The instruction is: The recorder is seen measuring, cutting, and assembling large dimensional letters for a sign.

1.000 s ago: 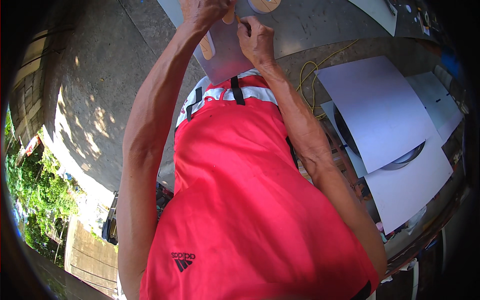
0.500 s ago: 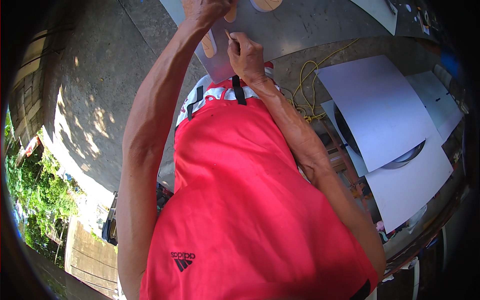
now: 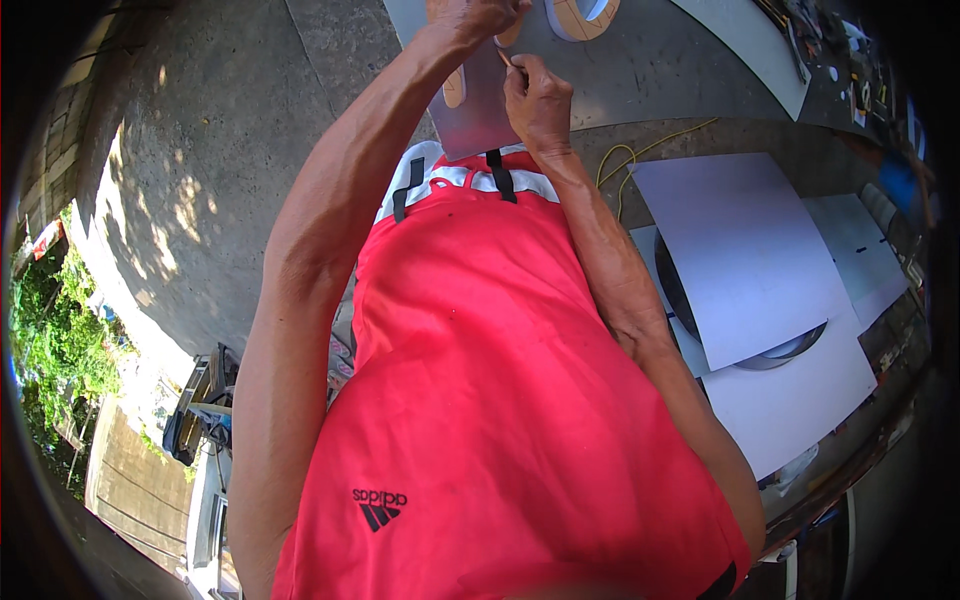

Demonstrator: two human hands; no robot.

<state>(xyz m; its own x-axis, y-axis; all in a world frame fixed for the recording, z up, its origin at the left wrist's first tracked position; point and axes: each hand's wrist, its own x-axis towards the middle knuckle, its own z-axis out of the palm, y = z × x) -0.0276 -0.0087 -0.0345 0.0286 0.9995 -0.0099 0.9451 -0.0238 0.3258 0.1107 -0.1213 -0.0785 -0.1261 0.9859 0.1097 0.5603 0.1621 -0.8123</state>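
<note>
My left hand [image 3: 470, 14] reaches to the top edge of the view and presses, fingers curled, on a tan flat template [image 3: 455, 88] that lies on a grey metal sheet [image 3: 480, 115]. Just right of it, my right hand [image 3: 537, 95] is closed around a thin marking tool [image 3: 506, 60], whose tip touches the sheet beside the template's edge. The tool is mostly hidden by my fingers. My red shirt fills the middle of the view and hides the near edge of the sheet.
A tan ring-shaped piece [image 3: 585, 15] lies on the grey surface beyond my hands. Large grey sheets [image 3: 740, 250] overlap a dark round disc [image 3: 790, 352] at right. A yellow cord [image 3: 625, 155] coils nearby. Small tools [image 3: 850, 60] lie far right. Concrete floor [image 3: 200, 150] and greenery [image 3: 60, 330] are at left.
My right hand has slid away from me along the template's edge, closer to my left hand. My left hand has stayed on the template.
</note>
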